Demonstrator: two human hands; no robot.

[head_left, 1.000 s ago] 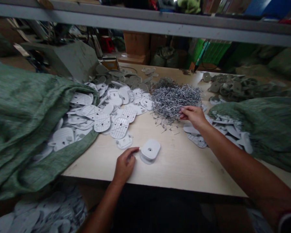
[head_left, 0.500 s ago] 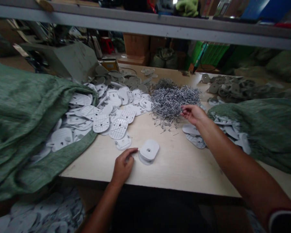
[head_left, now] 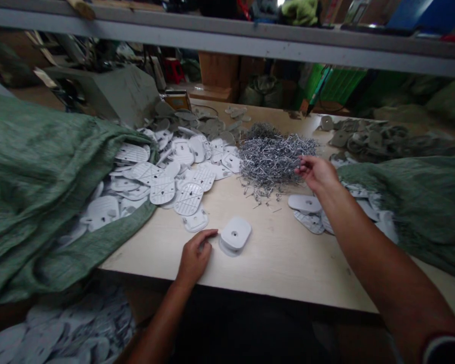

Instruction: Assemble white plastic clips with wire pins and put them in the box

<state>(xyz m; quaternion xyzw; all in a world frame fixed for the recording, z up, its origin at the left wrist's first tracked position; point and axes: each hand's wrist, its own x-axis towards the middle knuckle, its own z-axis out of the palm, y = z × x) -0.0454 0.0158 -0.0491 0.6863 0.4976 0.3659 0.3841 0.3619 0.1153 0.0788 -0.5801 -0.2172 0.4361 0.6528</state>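
Two hands, neither visibly gripping: right hand [head_left: 317, 173], fingers parted, just right of the bent wire heap [head_left: 273, 159]; left hand [head_left: 194, 258], fingers half-curled, just left of a white plastic pad [head_left: 235, 233]

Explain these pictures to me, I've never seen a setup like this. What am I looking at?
There's no machine here: a person works bare-handed, filmed by one camera worn on the head, looking down at a table. The left hand rests beside a white plastic piece. The right hand is at the edge of a heap of wire pins; whether it holds one is too small to tell. More white plates lie around the mouths of green sacks on both sides.
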